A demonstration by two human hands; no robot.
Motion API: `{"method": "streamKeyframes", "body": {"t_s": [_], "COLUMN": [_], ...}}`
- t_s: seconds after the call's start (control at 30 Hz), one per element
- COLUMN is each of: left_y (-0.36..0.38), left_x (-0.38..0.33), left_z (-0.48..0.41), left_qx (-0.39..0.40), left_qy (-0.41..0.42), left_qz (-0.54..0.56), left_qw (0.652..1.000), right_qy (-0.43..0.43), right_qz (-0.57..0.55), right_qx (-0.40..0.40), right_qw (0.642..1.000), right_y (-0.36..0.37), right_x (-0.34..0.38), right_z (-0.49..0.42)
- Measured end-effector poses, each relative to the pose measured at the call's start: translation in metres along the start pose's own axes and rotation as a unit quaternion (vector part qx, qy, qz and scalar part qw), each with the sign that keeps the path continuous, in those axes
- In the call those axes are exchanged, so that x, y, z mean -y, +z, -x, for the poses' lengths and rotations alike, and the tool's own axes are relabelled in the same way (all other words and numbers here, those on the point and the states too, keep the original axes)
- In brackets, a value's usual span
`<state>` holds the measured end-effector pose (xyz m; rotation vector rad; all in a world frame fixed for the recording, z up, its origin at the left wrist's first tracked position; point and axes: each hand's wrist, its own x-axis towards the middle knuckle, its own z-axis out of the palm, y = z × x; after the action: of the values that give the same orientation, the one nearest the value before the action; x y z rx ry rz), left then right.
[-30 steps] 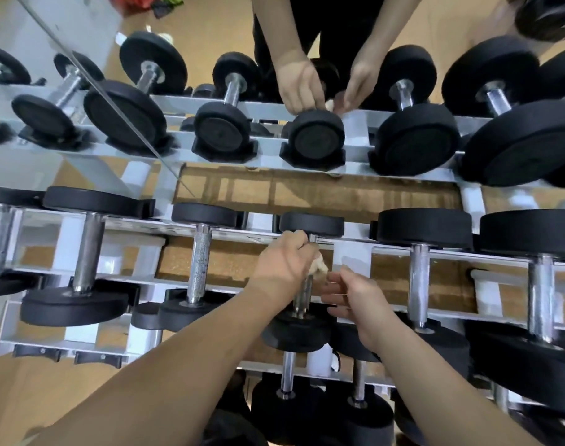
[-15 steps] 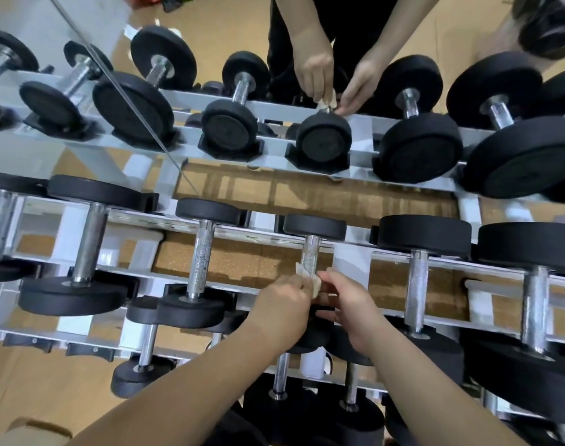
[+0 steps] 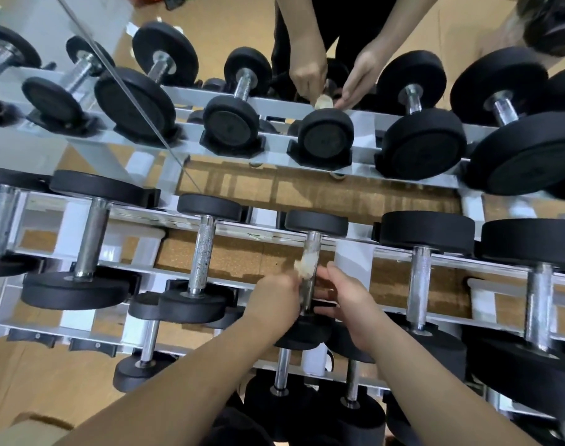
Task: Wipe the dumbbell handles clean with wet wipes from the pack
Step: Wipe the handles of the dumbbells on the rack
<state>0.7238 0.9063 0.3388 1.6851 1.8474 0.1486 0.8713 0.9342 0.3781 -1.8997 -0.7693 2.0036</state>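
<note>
The left hand (image 3: 274,297) pinched the wet wipe (image 3: 305,263) against the middle of the dumbbell handle (image 3: 311,247); the right hand (image 3: 347,296) curled its fingers round the same handle just below the wipe; a good pass wanted the wipe wrapped round and twisted along the handle's whole length

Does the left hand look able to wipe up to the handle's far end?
Probably yes: the left hand holds the wipe on the handle; the stretch above is bare, with the right hand below it.

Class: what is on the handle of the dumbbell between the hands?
A crumpled wet wipe, pinched by the left hand. That hand and the right hand cover the lower sides of the handle.
</note>
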Motion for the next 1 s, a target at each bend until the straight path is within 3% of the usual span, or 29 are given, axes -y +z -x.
{"method": "streamKeyframes", "body": {"t_s": [0.17,0.4,0.53,0.7,0.8,0.93,1.0], "left_y": [-0.017,-0.034,-0.027,-0.027,-0.014,-0.003,-0.007], "left_x": [0.009,-0.021,-0.035,-0.029,-0.02,0.016,0.022], "left_z": [-0.003,-0.049,-0.03,-0.044,-0.02,0.013,0.013], "left_qx": [0.096,-0.007,-0.007,-0.061,-0.014,0.137,0.17], "left_qy": [-0.026,-0.097,-0.169,-0.135,-0.116,-0.121,-0.126], "left_qz": [0.081,0.188,0.32,0.252,0.244,0.193,0.188], "left_qw": [0.992,0.977,0.932,0.956,0.963,0.964,0.959], "right_qy": [-0.007,-0.011,-0.02,-0.018,-0.034,-0.039,-0.041], "right_qz": [0.041,0.04,0.02,0.017,0.042,0.069,0.079], "right_qx": [-0.002,0.006,0.028,0.03,0.05,0.044,0.05], "right_qw": [0.999,0.999,0.999,0.999,0.997,0.996,0.995], "right_y": [0.002,0.005,0.001,0.002,-0.003,-0.005,-0.005], "right_x": [0.004,-0.002,-0.007,-0.009,-0.009,-0.007,-0.009], "right_z": [-0.001,0.002,0.004,0.004,0.005,0.006,0.007]}}
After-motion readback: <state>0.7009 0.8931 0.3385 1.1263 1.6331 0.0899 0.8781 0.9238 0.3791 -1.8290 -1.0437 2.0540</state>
